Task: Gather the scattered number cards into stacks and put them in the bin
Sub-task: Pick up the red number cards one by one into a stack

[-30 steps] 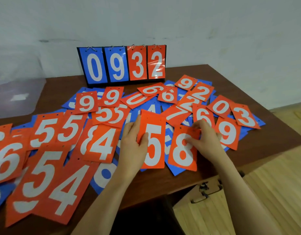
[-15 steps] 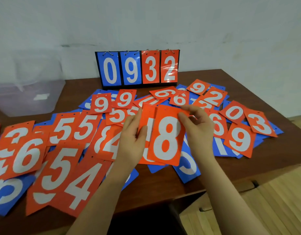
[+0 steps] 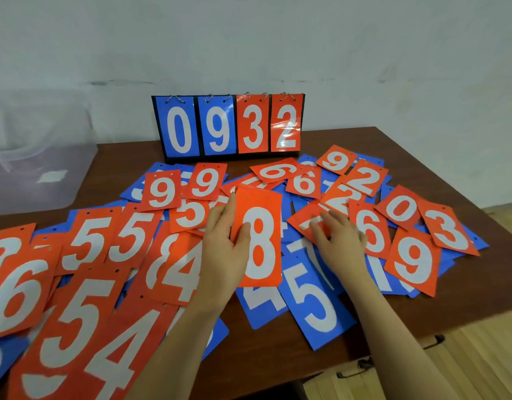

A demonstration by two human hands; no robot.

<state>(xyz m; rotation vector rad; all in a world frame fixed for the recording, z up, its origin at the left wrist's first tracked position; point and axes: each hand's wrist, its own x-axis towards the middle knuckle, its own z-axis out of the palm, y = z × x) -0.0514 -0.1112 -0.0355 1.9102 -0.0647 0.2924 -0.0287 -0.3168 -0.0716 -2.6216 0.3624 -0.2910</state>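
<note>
Several red and blue number cards lie scattered over the brown table (image 3: pixel 399 145). My left hand (image 3: pixel 223 249) holds a small stack with a red 8 card (image 3: pixel 262 243) on top, thumb pressed on its face. My right hand (image 3: pixel 340 241) lies flat with fingers spread on a red 7 card (image 3: pixel 306 222), beside a red 6 card (image 3: pixel 370 229). Blue 5 (image 3: pixel 315 301) and blue 4 cards lie under and in front of the hands. The clear plastic bin (image 3: pixel 38 171) stands at the far left of the table.
A flip scoreboard (image 3: pixel 228 125) showing 0932 stands at the back against the white wall. Large red 5 and 4 cards (image 3: pixel 84 336) lie at the near left. The table's front edge (image 3: pixel 393 345) drops to a wooden floor at the right.
My right hand laid the red 8 onto the stack in my left hand, let go, and moved right onto the red 7. The camera view shifted a little.
</note>
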